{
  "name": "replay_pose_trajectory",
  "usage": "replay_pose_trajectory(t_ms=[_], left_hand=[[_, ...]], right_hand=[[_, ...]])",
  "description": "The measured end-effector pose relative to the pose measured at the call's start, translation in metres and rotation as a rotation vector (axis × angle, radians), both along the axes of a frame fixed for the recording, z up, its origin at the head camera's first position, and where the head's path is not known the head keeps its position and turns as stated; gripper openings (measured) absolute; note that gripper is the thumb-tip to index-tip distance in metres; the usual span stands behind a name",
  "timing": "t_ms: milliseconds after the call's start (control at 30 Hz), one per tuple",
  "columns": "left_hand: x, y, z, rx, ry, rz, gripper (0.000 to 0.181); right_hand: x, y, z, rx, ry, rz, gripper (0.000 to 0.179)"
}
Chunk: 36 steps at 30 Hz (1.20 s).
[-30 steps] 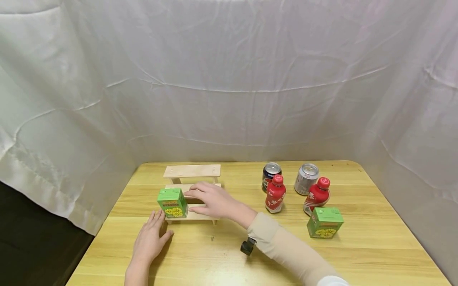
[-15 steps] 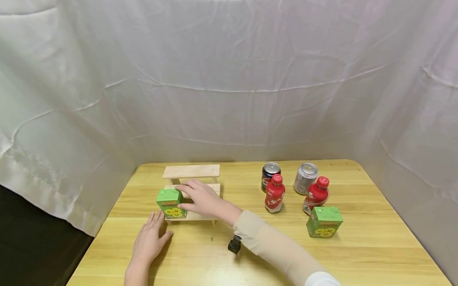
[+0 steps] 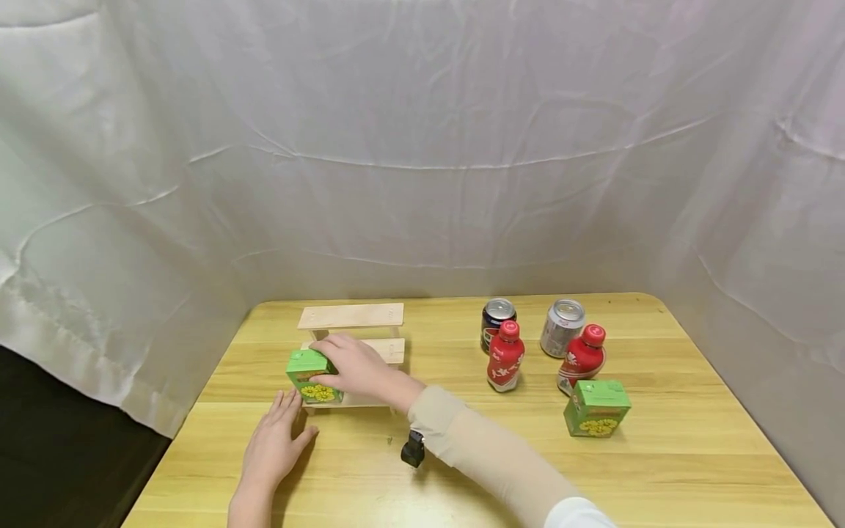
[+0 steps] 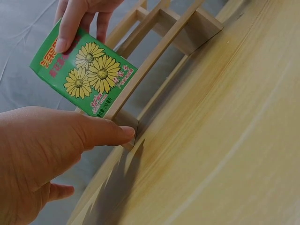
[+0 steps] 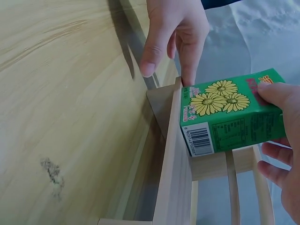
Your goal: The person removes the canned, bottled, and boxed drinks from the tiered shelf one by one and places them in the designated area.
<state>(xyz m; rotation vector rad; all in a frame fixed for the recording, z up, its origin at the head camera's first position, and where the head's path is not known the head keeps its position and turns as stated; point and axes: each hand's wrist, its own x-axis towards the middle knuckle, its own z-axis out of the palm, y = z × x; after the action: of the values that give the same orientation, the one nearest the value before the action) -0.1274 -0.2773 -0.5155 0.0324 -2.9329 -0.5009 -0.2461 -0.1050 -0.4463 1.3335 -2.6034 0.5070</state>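
A green drink carton [image 3: 306, 368] with yellow flowers stands upright at the left end of the lowest step of a small wooden tiered rack [image 3: 351, 316]. My right hand [image 3: 359, 368] holds this carton from the right; in the right wrist view its thumb lies on the flowered face [image 5: 220, 105], with the other fingers around the back. My left hand [image 3: 271, 446] is beside the rack's front left corner, its fingers extended. The left wrist view has the left thumb close to the rack's front leg, below the carton [image 4: 91, 70].
To the right on the wooden table [image 3: 686, 469] stand a dark can [image 3: 496, 317], a silver can [image 3: 562, 330], two red bottles, one left [image 3: 505, 358] and one right [image 3: 582, 358], and a second green carton [image 3: 597, 411]. Pale curtains [image 3: 449, 183] surround the table.
My right hand has moved left from beside the carton to a hold on it, the thumb now over its front. The carton and left hand look unmoved.
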Motion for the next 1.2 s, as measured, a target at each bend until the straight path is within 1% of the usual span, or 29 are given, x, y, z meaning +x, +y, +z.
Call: replay_pose_trajectory(t_ms=[200,433,600,800,1033,1200], left_hand=[[0.000,0.001,0.000,0.000,0.002,0.000,0.073],[0.000,0.000,-0.001,0.002,0.006,0.000,0.074],[0.000,0.000,-0.002,0.004,0.012,-0.003,0.073],[-0.001,0.000,-0.002,0.013,0.006,-0.007,0.073],[0.000,0.000,-0.002,0.009,0.032,-0.016,0.075],[0.000,0.001,-0.001,0.006,0.028,-0.017,0.074]], right_hand=[[0.000,-0.005,0.001,0.007,0.008,0.006,0.058],[0.002,-0.007,0.002,-0.012,-0.026,0.000,0.055],[0.004,-0.006,0.001,-0.023,-0.024,0.014,0.052],[0.007,0.000,0.007,-0.055,-0.014,0.027,0.054],[0.009,0.013,0.012,-0.057,0.040,0.025,0.057],[0.009,0.025,0.013,-0.076,0.081,0.041,0.058]])
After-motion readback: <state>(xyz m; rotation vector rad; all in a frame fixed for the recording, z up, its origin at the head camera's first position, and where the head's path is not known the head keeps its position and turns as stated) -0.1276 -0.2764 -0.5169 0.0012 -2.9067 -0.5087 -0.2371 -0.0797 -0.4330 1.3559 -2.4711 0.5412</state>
